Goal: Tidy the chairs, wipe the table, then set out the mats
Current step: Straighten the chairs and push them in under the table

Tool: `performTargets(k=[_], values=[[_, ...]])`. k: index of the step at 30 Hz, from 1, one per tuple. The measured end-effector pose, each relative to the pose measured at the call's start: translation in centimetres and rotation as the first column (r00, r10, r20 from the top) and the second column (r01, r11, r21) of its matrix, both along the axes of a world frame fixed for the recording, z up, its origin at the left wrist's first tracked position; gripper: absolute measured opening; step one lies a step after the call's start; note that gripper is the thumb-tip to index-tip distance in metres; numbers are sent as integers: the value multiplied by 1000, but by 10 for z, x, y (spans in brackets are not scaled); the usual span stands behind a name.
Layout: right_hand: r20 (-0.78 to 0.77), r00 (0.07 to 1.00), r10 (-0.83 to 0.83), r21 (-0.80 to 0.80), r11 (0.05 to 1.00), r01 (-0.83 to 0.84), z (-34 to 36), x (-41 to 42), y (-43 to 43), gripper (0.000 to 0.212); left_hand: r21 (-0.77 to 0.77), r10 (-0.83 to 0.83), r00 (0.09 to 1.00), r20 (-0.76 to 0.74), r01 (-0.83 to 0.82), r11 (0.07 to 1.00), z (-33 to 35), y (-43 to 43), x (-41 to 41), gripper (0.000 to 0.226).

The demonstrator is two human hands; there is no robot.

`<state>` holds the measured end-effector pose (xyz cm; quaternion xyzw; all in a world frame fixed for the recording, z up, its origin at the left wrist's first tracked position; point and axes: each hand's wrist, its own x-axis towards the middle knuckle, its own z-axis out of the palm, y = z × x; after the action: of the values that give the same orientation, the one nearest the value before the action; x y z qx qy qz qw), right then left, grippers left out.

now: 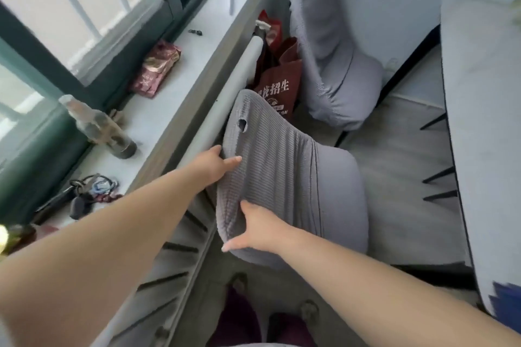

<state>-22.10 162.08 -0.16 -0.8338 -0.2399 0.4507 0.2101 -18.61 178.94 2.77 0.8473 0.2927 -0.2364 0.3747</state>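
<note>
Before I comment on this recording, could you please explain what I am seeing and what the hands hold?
There is no machine here: a person wears one wide-angle camera on the head, looking down at two bare arms. The left hand and right hand both hold the backrest of the near grey ribbed-fabric chair. A second grey chair stands beyond it, a pale table at the right. On the windowsill sit a clear bottle, a pink foil packet and a bunch of keys.

Your single head view looks steeply down, close over the grey chair (270,166), windowsill (197,45) on your left, table (485,121) at the right edge; its margins are probably bent by the lens.
</note>
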Motion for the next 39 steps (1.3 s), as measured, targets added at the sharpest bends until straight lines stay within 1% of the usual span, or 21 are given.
performTargets(k=[3,5,7,8,10,12,14,16,19,22,25,27,31,39], values=[[5,993,-116,2,993,116,-13,-9,15,127,-110,79,997,1,-78,991,-19,1,19,77],[-8,984,-176,-6,984,176,-22,-13,24,132,-182,174,985,-9,-173,968,-31,4,30,84],[5,975,-220,-26,975,220,-28,-17,32,132,-242,264,964,-18,-260,935,-39,5,36,88],[22,970,-244,-36,969,245,-30,-19,36,129,-277,306,952,-17,-299,913,-41,3,39,86],[63,952,-299,-36,953,301,-33,-24,43,118,-339,376,926,-28,-363,868,-47,0,44,75],[64,940,-334,-32,941,336,-33,-27,47,108,-362,416,909,-23,-395,844,-52,-1,47,66],[51,944,-326,-27,945,327,-32,-27,47,101,-397,430,903,-16,-401,826,-55,0,49,67],[47,953,-301,-17,953,302,-29,-24,45,97,-456,424,905,-24,-387,801,-56,2,51,73],[52,961,-272,-8,962,273,-22,-20,33,94,-478,372,926,-61,-354,804,-45,-2,55,75],[75,958,-278,6,960,279,-15,-12,11,78,-478,273,955,-120,-296,827,-31,-14,64,71],[102,955,-280,-14,959,283,-8,-3,-13,66,-495,218,969,-116,-247,833,-23,-31,73,76],[99,953,-288,-27,956,292,-2,2,-28,68,-527,193,976,-104,-219,821,-20,-42,77,74],[107,951,-290,-56,953,297,8,14,-63,81,-569,151,985,-88,-174,804,-20,-71,90,64],[169,939,-299,-85,945,316,15,50,-113,68,-620,115,992,-46,-119,775,-21,-119,135,60]])
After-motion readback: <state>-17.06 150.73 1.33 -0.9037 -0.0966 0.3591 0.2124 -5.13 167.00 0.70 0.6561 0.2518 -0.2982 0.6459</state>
